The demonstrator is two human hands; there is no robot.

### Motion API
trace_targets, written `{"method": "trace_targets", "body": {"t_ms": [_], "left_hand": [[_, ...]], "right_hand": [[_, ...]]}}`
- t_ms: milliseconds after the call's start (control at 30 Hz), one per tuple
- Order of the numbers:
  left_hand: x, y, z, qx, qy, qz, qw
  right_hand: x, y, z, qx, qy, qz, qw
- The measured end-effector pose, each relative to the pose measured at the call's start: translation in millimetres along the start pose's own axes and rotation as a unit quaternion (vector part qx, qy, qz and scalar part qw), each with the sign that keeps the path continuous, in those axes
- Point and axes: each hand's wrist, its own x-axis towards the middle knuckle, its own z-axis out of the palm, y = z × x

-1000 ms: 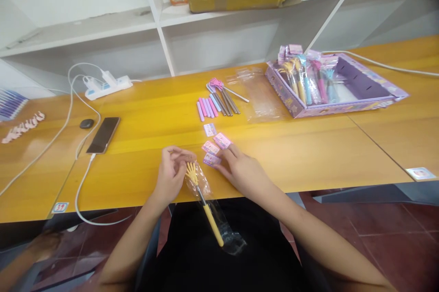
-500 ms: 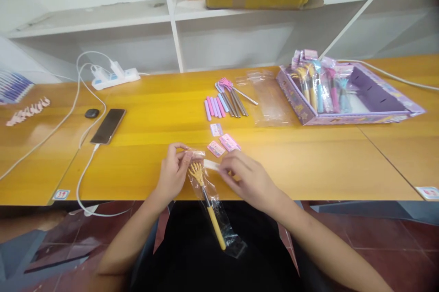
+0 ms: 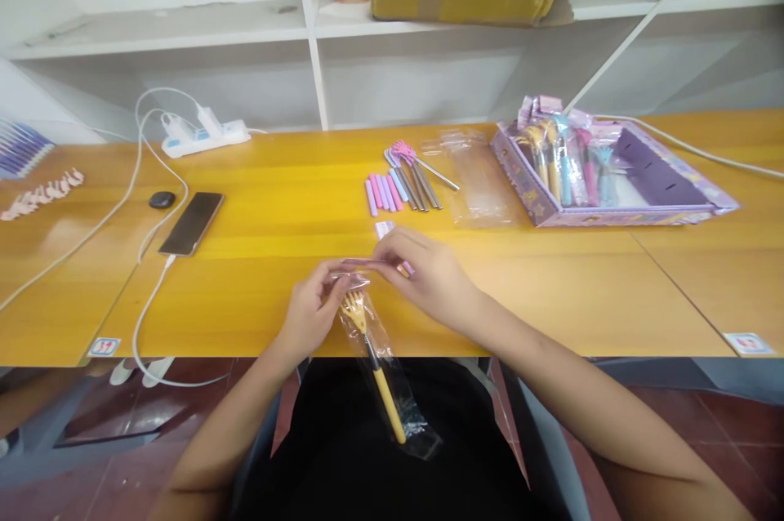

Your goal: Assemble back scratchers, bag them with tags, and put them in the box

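A yellow hand-shaped back scratcher [image 3: 385, 398] lies inside a clear plastic bag [image 3: 407, 415], its handle hanging toward my lap. My left hand [image 3: 309, 313] pinches the top of this bag. With its fingertips, my right hand [image 3: 429, 276] grips a thin pink card [image 3: 366, 261], seen almost edge-on. The card's other end meets my left fingers above the bag's top. Just beyond my right hand lies a small printed card [image 3: 385, 229]; another pink piece shows partly behind my fingers.
Coloured tubes [image 3: 383, 193], metal scratcher rods [image 3: 420, 178] and clear bags [image 3: 478, 186] lie farther back. A purple box [image 3: 637, 215] on the right holds bagged scratchers. Left are a phone [image 3: 192, 224], cables and a power strip [image 3: 208, 137]. Another person's arm [image 3: 37, 398] shows at lower left.
My right hand has moved up and left, covering most of the loose cards. The white strip it held is no longer visible; a pink card now spans between my hands.
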Motion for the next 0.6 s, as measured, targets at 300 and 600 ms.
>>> {"method": "trace_targets", "body": {"t_ms": [300,600], "left_hand": [[1,-5,-5.6,-0.007,-0.044,-0.020,0.999],[3,-2,-3.8,-0.032,-0.053,-0.011,0.998]], "right_hand": [[28,2,-6,0.069,-0.080,0.104,0.989],[30,9,-2,0.086,-0.133,0.155,0.975]]}}
